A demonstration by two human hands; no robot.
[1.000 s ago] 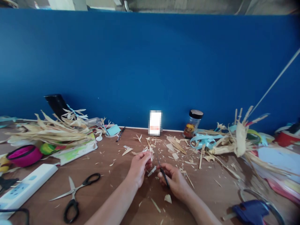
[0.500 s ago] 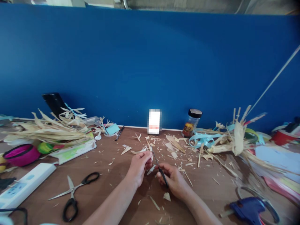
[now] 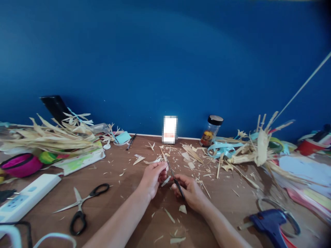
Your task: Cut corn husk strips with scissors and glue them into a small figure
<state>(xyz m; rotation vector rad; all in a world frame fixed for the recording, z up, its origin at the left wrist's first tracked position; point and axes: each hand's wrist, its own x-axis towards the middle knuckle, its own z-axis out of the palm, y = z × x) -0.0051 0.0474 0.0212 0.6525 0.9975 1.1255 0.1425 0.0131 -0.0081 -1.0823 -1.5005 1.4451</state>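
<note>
My left hand [image 3: 153, 179] is closed in a pinch, thumb against fingertips, on a small pale strip of dried husk [image 3: 166, 180] that shows below the fingers. My right hand [image 3: 190, 193] is wrapped round a slim dark-handled cutting tool [image 3: 179, 188], which looks like scissors seen edge-on. Its narrow blade slants up and left, right beside the left fingertips. Whether the blade touches the strip is hard to see. Husk scraps [image 3: 190, 153] lie scattered on the brown table [image 3: 124, 210] around both hands.
Open scissors [image 3: 80, 203] and a white power strip [image 3: 31, 196] lie left. Dried husks [image 3: 49, 137] heap behind them. At right are a blue glue gun [image 3: 270, 220], blue ribbon [image 3: 223, 148] and a husk figure [image 3: 262, 148]. A black-lidded jar [image 3: 210, 131] stands against the blue partition [image 3: 155, 62].
My view has tilted slightly downward, so the table's things sit a little higher in it. Both hands keep nearly the same place and the same hold.
</note>
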